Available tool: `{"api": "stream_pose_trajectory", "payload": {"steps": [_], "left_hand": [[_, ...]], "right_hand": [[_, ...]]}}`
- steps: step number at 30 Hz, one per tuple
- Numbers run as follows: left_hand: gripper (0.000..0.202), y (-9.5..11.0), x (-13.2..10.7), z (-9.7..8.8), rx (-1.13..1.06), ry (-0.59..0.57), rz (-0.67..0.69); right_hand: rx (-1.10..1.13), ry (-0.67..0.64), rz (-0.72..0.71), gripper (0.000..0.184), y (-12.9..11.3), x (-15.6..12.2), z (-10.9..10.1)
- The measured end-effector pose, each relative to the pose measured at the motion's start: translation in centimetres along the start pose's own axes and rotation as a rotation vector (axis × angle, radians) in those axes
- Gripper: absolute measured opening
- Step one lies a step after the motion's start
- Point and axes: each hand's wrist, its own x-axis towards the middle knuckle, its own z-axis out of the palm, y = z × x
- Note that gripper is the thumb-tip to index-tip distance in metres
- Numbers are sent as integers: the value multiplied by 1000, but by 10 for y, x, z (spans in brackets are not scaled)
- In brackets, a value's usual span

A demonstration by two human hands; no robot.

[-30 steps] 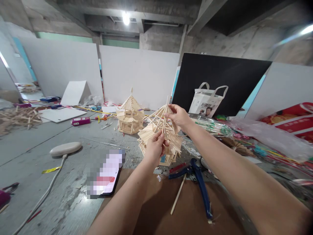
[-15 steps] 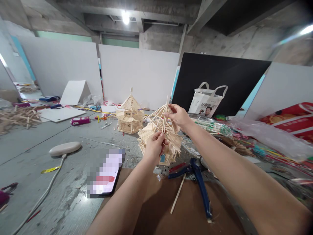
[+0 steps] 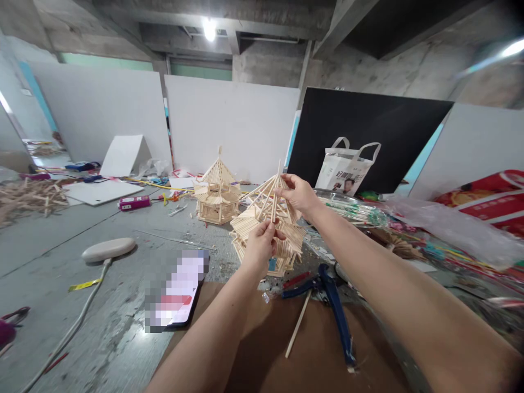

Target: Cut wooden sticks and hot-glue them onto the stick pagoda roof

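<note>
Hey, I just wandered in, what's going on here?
A person is working on a stick model: the left hand pinches sticks low on its gappy upper roof, and the right hand grips near the peak. A similar model with a closely covered roof stands behind. A blue tool lies nearby.

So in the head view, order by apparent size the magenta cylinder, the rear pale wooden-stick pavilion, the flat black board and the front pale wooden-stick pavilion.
Largest to smallest:
Black board
Front pavilion, partly covered
Rear pavilion
Magenta cylinder
The pavilions' true order is unsure: the front one stands nearer.
</note>
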Motion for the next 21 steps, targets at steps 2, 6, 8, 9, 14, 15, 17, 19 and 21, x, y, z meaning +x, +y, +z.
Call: {"api": "stream_pose_trajectory", "payload": {"steps": [2,6,8,9,14,15,17,19,21], "left_hand": [[19,-1,0,0,18,15,3],[14,-1,1,2,46,38,-7],[14,0,1,2,53,44,-13],[14,0,0,2,55,47,-14],[17,0,1,2,57,40,-15],[17,0,1,1,57,35,-13],[18,0,1,1,64,32,-9],[18,0,1,2,69,39,-9],[18,0,1,2,71,47,-7]], "right_hand": [[-4,4,1,43,0,0,0],[0,9,7,46,0,0,1],[1,12,7,46,-1,0,1],[-4,11,7,46,-1,0,1],[-9,3,9,44,-2,-1,1],[-5,6,9,44,-2,-1,1],[-3,8,8,44,-2,-1,1],[-7,6,8,43,-2,-1,1],[-10,3,9,42,-2,-1,1]]}}
